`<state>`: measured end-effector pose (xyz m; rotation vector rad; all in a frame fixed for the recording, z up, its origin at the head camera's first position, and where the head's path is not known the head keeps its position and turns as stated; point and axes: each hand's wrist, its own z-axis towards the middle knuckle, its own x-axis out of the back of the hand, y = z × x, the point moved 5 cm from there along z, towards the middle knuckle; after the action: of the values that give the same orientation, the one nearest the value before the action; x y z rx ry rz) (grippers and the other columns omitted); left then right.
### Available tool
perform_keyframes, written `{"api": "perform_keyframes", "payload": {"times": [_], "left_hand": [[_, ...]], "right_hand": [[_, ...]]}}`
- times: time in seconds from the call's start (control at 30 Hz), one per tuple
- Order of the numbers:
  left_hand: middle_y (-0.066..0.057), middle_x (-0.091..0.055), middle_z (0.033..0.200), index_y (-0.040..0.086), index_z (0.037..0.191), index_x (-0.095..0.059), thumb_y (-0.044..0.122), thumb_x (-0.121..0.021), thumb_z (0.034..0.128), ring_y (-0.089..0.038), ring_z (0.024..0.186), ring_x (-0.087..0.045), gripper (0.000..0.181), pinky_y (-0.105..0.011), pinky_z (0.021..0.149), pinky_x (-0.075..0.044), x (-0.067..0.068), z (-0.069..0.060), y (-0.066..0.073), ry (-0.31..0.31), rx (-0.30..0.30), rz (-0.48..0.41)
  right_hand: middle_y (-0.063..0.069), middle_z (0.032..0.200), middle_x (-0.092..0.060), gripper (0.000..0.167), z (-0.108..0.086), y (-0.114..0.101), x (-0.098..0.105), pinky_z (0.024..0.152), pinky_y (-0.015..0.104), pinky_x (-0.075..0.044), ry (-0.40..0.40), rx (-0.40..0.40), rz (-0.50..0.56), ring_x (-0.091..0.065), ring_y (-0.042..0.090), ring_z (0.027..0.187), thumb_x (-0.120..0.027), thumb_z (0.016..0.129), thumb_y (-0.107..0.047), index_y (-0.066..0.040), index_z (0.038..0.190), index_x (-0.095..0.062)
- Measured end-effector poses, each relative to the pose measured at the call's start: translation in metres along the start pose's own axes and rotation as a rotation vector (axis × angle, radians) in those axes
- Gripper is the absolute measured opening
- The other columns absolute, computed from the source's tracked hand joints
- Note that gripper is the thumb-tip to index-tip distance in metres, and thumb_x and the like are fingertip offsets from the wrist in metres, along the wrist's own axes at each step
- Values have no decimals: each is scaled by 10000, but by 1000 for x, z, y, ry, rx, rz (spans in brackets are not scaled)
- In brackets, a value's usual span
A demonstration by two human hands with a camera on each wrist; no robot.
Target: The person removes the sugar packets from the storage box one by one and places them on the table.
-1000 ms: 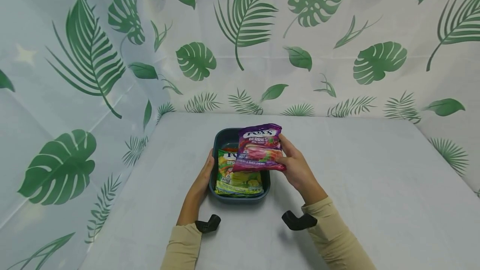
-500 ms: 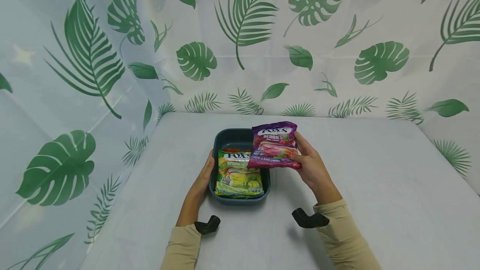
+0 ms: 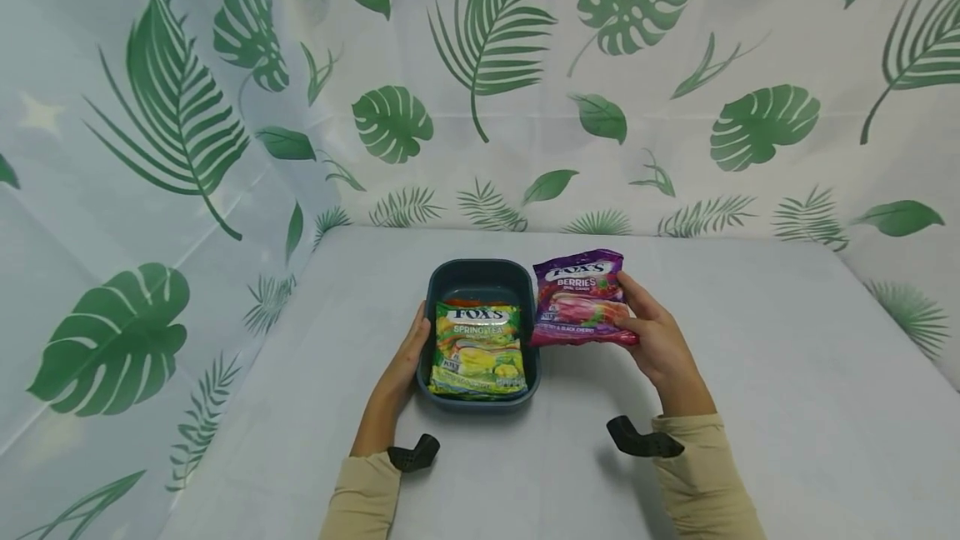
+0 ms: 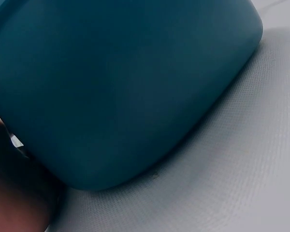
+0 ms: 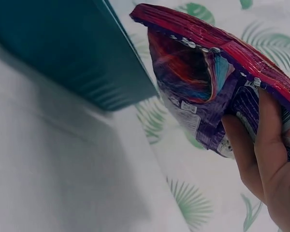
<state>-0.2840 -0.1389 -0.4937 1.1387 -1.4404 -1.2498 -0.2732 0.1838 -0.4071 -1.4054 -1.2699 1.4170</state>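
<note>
L hand [image 3: 405,363] straight-fingered along L wall of tub [image 3: 480,406]. R hand [image 3: 662,348] pinches purple bag [image 3: 579,302] by R edge, aloft just R of tub: front to head cam, top seal away, long axis unclear. R wrist cam adds bag's back.

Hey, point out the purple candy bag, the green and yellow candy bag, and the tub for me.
Purple candy bag [image 3: 579,300]: head view, middle of its printed front.
Green and yellow candy bag [image 3: 480,355]: head view, middle of its front.
Tub [image 4: 121,92]: left wrist view, its outer wall.
</note>
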Motion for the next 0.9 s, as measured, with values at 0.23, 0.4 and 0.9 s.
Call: {"api": "perform_keyframes", "payload": {"times": [0.23, 0.4, 0.9], "left_hand": [[62, 21, 1546, 284, 1476, -18, 567, -241, 941, -176, 1419, 84, 646, -518, 1114, 59, -1, 0, -1, 18, 12, -6], [56, 29, 1545, 268, 1477, -11, 539, -239, 953, -179, 1418, 90, 633, -516, 1114, 63, -1, 0, 1, 10, 13, -12], [3, 60, 1546, 189, 1479, 28, 376, -219, 1003, -208, 1414, 110, 568, -514, 1115, 64, -4, -10, 17, -29, 19, -30]], "right_hand": [[70, 1546, 28, 644, 0, 3, 13, 761, 170, -515, 2, -6, 43, -572, 29, 924, -365, 922, 72, -187, 1470, -150], [80, 1543, 39, 648, 0, 5, 19, 744, 167, -518, -4, 9, 55, -575, 26, 909, -359, 915, 85, -168, 1471, -142], [84, 1536, 73, 658, 4, 11, 27, 700, 166, -517, -30, -12, 49, -568, 10, 887, -358, 908, 99, -131, 1471, -105]]}}
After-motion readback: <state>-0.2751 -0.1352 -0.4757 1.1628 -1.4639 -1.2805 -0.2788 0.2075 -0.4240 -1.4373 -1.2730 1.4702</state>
